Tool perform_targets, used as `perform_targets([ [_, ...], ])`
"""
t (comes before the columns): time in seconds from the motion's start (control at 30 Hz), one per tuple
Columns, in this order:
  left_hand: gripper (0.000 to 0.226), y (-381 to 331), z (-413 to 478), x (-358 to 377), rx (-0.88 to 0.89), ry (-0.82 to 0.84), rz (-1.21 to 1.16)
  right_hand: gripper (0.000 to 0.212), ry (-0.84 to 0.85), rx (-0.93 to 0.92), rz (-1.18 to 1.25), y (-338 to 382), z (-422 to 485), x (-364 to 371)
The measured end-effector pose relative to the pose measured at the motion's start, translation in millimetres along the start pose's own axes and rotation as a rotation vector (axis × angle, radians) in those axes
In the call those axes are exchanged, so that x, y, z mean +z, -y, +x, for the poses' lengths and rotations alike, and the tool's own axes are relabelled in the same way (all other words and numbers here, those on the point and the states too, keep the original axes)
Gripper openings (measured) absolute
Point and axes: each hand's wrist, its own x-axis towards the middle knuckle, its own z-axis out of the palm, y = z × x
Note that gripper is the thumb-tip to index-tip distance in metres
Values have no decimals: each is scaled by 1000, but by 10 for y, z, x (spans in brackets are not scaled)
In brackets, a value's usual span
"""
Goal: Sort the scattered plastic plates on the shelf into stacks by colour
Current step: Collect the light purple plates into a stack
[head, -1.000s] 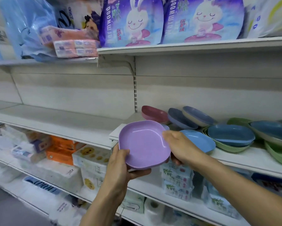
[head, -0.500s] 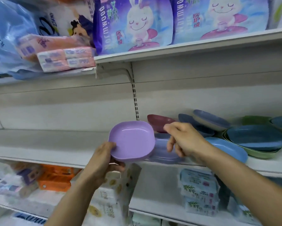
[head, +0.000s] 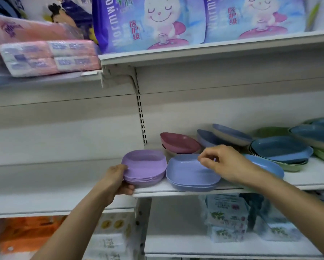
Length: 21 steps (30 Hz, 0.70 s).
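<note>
A stack of several purple plates (head: 145, 167) sits at the left end of the white shelf (head: 153, 189). My left hand (head: 118, 182) grips the stack's left edge, thumb on top and fingers underneath. Just to the right lies a short stack of periwinkle plates (head: 191, 173). My right hand (head: 225, 163) hovers over its far right rim with the fingers loosely curled and holding nothing. Behind it lie a maroon plate (head: 179, 142), tilted blue plates (head: 230, 135), dark blue plates (head: 281, 150) on green ones (head: 290, 167), and a light blue plate (head: 266, 166).
The shelf section to the left (head: 45, 177) sits a little lower. A slotted upright (head: 141, 117) runs up the back wall. Tissue packs (head: 48, 57) and purple bags (head: 148, 23) fill the top shelf. Boxed goods (head: 226, 216) stand on the shelf below.
My left hand has moved the purple plate forward and down onto the purple stack on the shelf. My right hand has stayed over the periwinkle plates.
</note>
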Motion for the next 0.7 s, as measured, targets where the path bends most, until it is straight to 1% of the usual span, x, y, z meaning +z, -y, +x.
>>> perform_targets([
  [0.13,29,18,52,-6,27,9,80,25,55,-17,-86,64,-33,-35],
  [0.23,29,50,90,12,53,13,142,30,138,-39,-139,103,-69,-44],
  [0.37,28,71,119,57,49,24,107,24,282,-99,-179,90,-107,-53],
  [0.47,29,69,128,64,42,14,118,18,328,-162,-175,54,-116,-53],
  [0.5,31,78,138,55,49,-17,141,16,329,-181,-188,43,-120,-44],
  [0.57,44,97,124,35,91,-154,244,16,305,-225,-246,19,-133,-21],
  [0.63,53,96,62,32,188,-330,351,17,266,-267,-313,-8,-159,2],
  [0.7,50,35,-111,72,322,-442,361,19,228,-275,-314,-30,-185,-12],
])
